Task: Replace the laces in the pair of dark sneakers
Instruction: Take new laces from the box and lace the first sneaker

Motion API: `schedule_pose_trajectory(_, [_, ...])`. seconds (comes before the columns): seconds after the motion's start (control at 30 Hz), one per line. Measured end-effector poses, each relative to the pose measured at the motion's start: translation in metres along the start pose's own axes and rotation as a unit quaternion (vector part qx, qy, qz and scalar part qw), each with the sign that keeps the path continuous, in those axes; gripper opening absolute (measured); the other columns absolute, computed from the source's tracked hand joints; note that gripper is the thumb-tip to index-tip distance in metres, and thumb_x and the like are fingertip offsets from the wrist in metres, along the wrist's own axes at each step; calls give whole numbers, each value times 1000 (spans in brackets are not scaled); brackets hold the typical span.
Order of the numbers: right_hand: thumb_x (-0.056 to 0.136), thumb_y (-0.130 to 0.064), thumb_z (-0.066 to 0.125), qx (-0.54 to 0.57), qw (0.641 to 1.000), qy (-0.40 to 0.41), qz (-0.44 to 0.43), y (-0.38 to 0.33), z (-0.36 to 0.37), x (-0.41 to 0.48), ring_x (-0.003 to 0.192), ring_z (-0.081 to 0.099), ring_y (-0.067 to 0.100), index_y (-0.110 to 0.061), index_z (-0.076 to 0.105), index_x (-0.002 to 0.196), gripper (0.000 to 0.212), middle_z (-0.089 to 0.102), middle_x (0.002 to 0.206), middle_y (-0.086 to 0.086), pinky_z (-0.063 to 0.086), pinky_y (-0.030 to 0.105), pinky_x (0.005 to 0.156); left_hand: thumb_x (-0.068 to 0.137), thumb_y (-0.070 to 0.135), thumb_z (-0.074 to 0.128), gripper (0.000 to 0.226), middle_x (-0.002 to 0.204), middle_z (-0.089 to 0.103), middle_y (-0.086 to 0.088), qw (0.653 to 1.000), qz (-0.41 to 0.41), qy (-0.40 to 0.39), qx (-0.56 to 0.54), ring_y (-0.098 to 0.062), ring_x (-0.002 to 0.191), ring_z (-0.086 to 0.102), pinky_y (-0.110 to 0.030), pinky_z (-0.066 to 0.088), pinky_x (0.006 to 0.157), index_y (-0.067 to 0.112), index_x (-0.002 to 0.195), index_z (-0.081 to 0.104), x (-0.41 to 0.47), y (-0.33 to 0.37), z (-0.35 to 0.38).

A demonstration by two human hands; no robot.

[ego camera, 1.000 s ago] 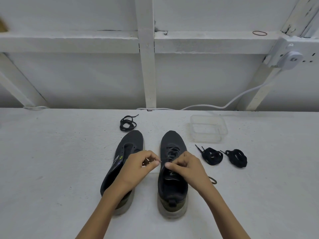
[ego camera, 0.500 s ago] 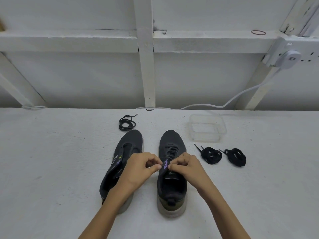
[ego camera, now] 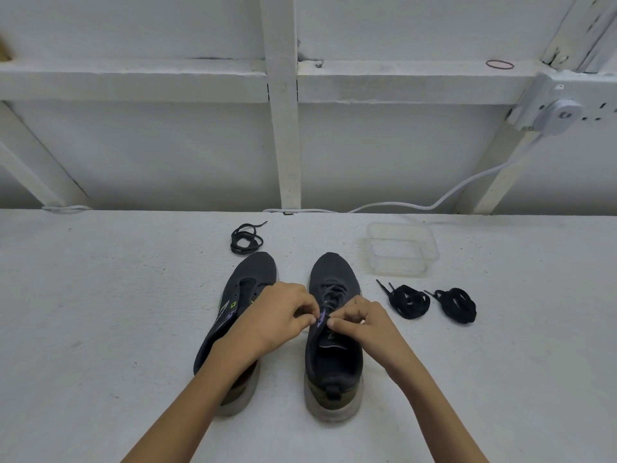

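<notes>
Nearby, spare laces (ego camera: pixel 409 301), tub (ego camera: pixel 430 243), hands (ego camera: pixel 277 317) pinching sneaker lace (ego camera: pixel 331 293)

1. On the counter (ego camera: pixel 83 312): left sneaker (ego camera: pixel 240 312) and right sneaker (ego camera: pixel 334 362) side by side, toes far.
2. Just far of the left sneaker's toe: coiled lace (ego camera: pixel 246 238).
3. Far-right of the right sneaker: container (ego camera: pixel 402 248); near of it, inner lace bundle (ego camera: pixel 409 301) and outer lace bundle (ego camera: pixel 457 305), side by side.
4. Over the right sneaker's lacing (ego camera: pixel 332 294): left hand (ego camera: pixel 277 317) and right hand (ego camera: pixel 362 324) meet, pinching it; the left forearm crosses the left sneaker.
5. Along the counter's far edge: cable (ego camera: pixel 467 185).
</notes>
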State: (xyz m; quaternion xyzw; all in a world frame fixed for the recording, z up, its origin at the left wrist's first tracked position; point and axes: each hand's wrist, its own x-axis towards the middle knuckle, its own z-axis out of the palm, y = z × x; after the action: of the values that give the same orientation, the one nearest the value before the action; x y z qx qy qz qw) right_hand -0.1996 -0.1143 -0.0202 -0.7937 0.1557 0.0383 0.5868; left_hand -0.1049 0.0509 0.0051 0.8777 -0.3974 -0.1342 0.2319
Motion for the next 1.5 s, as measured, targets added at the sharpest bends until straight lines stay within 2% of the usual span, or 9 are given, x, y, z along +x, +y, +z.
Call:
schedule_pose_trajectory(0.3, [79, -16, 79, -4, 999, 26, -32, 8, 5, 2, 69, 53, -2, -32, 78, 74, 16, 53, 82, -5, 42, 14, 69, 88, 25, 66, 8, 75, 67, 11, 997, -47, -6, -57, -5, 70, 59, -20, 44, 70, 21, 85, 73, 1, -2, 10])
schedule_pose_trajectory(0.47, [77, -16, 80, -14, 999, 25, -40, 7, 5, 2, 70, 53, -2, -34, 78, 74, 18, 51, 79, -6, 40, 12, 67, 76, 9, 79, 11, 62, 69, 3, 971, -75, 17, -228, -5, 55, 63, -18, 51, 61, 17, 76, 72, 2, -6, 10])
schedule_pose_trajectory(0.63, [78, -18, 79, -63, 997, 20, -47, 4, 6, 3, 76, 54, 1, -36, 78, 76, 19, 53, 84, -2, 40, 11, 69, 80, 12, 77, 11, 69, 72, -2, 948, -77, 5, -308, -11, 63, 66, -27, 54, 68, 21, 75, 73, 2, -16, 17])
schedule_pose_trajectory(0.9, [64, -28, 76, 3, 994, 100, -47, 6, 17, 3, 65, 50, 5, -37, 74, 62, 9, 48, 75, -6, 38, 23, 63, 84, 33, 69, 22, 105, 64, 15, 975, -12, 23, -221, -1, 103, 59, -19, 46, 90, 35, 106, 67, -12, -9, 27])
schedule_pose_trajectory(1.0, [71, -9, 81, 21, 989, 132, -63, 8, 21, 0, 64, 49, 2, -33, 75, 59, 28, 47, 73, -4, 38, 18, 61, 79, 47, 55, 26, 105, 60, 23, 992, -16, 81, -91, 4, 105, 52, -20, 43, 89, 41, 103, 64, -15, -7, 26])
schedule_pose_trajectory(1.1, [74, -1, 78, 54, 981, 173, -70, 6, 16, -2, 63, 47, 0, -18, 78, 64, 20, 46, 72, -3, 36, 12, 61, 77, 49, 49, 29, 103, 59, 23, 992, -6, 119, -29, 2, 100, 50, -23, 42, 85, 40, 100, 63, -15, -6, 28])
schedule_pose_trajectory(1.23, [76, -4, 78, 89, 983, 147, -65, 0, 4, -3, 64, 48, 0, -21, 80, 70, 18, 46, 72, -5, 38, 13, 63, 80, 46, 54, 19, 97, 58, 21, 987, 24, 157, -7, 1, 94, 51, -19, 38, 79, 37, 92, 66, -12, -5, 30])
schedule_pose_trajectory(1.43, [77, -8, 79, 105, 986, 111, -67, 4, 0, -5, 78, 65, 17, -30, 81, 76, 22, 68, 76, -1, 51, 30, 75, 82, 41, 61, 16, 89, 63, 15, 971, 7, 168, -168, -8, 91, 59, -25, 46, 80, 27, 81, 67, -7, 0, 44])
schedule_pose_trajectory(1.5, [77, -5, 79, 107, 985, 112, -70, 3, 1, -6, 74, 65, 10, -32, 80, 75, 27, 72, 76, -3, 50, 23, 72, 80, 38, 64, 16, 87, 65, 14, 954, -12, 193, -231, -9, 88, 62, -19, 45, 78, 23, 79, 69, -8, 2, 51])
